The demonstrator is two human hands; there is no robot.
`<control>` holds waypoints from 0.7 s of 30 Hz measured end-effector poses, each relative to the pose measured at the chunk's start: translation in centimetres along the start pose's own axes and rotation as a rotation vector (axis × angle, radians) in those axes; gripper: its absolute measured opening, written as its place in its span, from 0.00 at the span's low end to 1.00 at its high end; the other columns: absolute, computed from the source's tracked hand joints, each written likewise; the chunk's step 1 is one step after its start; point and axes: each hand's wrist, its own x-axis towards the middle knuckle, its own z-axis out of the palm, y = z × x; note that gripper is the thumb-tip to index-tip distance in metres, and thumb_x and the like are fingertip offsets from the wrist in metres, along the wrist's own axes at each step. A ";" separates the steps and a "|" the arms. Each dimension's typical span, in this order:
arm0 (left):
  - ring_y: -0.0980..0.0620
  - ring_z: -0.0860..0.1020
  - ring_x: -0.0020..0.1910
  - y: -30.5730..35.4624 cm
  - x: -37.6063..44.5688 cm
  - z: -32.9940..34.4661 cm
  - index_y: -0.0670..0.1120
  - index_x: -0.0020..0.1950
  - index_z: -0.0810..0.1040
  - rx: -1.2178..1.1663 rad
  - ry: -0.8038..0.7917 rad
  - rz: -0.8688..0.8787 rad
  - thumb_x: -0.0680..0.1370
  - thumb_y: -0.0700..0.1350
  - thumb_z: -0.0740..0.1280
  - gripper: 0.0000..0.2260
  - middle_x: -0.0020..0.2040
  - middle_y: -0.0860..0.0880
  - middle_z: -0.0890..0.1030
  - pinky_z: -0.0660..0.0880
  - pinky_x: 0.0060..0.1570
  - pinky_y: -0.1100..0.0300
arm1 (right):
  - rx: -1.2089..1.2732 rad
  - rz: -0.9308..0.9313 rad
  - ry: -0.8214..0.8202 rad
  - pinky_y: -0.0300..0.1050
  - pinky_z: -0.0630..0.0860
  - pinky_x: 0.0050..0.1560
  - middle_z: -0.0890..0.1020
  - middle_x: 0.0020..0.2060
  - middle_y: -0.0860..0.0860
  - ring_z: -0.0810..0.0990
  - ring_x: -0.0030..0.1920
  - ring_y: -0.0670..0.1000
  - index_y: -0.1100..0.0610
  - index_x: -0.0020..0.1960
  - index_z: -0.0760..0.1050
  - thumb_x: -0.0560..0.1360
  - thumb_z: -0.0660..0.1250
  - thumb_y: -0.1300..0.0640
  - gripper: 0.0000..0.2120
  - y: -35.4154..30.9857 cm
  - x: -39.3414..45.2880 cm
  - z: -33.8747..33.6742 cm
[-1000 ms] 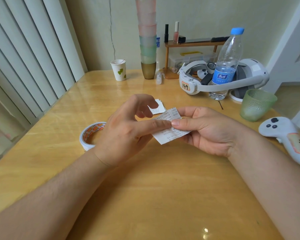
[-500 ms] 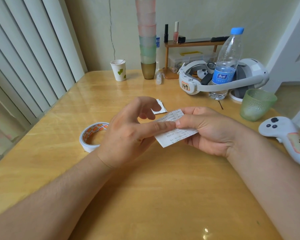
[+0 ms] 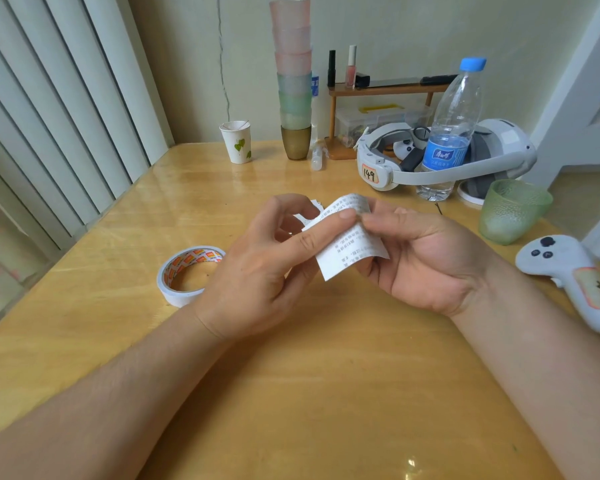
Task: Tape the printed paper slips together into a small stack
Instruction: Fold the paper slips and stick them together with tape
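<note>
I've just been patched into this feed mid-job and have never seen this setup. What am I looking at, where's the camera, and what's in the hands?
There is no robot: a person works with bare hands, filmed by one camera worn on the head, looking down. The left hand and right hand both pinch a printed paper slip above the wooden table. More slips peek out behind the left fingers. On the table lie a tape roll, a green cup, a water bottle, a headset and a controller.
</note>
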 end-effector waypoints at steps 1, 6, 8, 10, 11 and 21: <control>0.46 0.76 0.55 0.1 0.0 0.0 0.54 0.80 0.65 0.006 -0.009 0.003 0.84 0.43 0.60 0.24 0.65 0.43 0.71 0.76 0.58 0.54 | 0.001 -0.006 -0.032 0.38 0.81 0.42 0.84 0.50 0.55 0.83 0.46 0.49 0.58 0.59 0.82 0.72 0.72 0.63 0.15 0.0 0.0 -0.1; 0.45 0.77 0.57 0.0 -0.1 0.3 0.52 0.82 0.61 -0.012 -0.058 0.010 0.83 0.44 0.63 0.27 0.66 0.43 0.72 0.76 0.58 0.50 | 0.010 -0.020 -0.082 0.39 0.82 0.42 0.84 0.50 0.55 0.84 0.46 0.49 0.58 0.59 0.83 0.64 0.84 0.61 0.25 0.1 0.3 -0.4; 0.46 0.77 0.58 0.0 -0.1 0.3 0.52 0.82 0.60 -0.018 -0.069 0.010 0.83 0.43 0.64 0.28 0.66 0.43 0.73 0.76 0.57 0.50 | 0.007 -0.019 -0.068 0.39 0.82 0.41 0.84 0.50 0.55 0.84 0.46 0.49 0.59 0.60 0.83 0.63 0.85 0.61 0.27 0.2 0.3 -0.5; 0.47 0.77 0.58 -0.1 -0.1 0.3 0.52 0.82 0.59 -0.025 -0.071 0.003 0.83 0.44 0.64 0.28 0.66 0.43 0.73 0.76 0.57 0.50 | 0.008 -0.013 -0.057 0.39 0.82 0.41 0.84 0.50 0.56 0.84 0.45 0.49 0.59 0.60 0.83 0.62 0.85 0.61 0.27 0.2 0.3 -0.6; 0.48 0.77 0.58 -0.1 -0.1 0.3 0.52 0.82 0.59 -0.030 -0.071 0.000 0.83 0.44 0.64 0.28 0.66 0.43 0.73 0.77 0.57 0.50 | 0.007 -0.012 -0.054 0.39 0.82 0.41 0.84 0.50 0.56 0.84 0.45 0.49 0.59 0.60 0.84 0.62 0.85 0.61 0.27 0.2 0.3 -0.6; 0.47 0.77 0.57 -0.1 -0.2 0.6 0.52 0.82 0.60 -0.032 -0.063 -0.002 0.82 0.41 0.68 0.30 0.66 0.44 0.73 0.78 0.54 0.48 | 0.032 0.016 -0.033 0.39 0.82 0.39 0.83 0.52 0.57 0.84 0.46 0.50 0.60 0.60 0.82 0.74 0.72 0.63 0.15 0.5 0.5 -0.7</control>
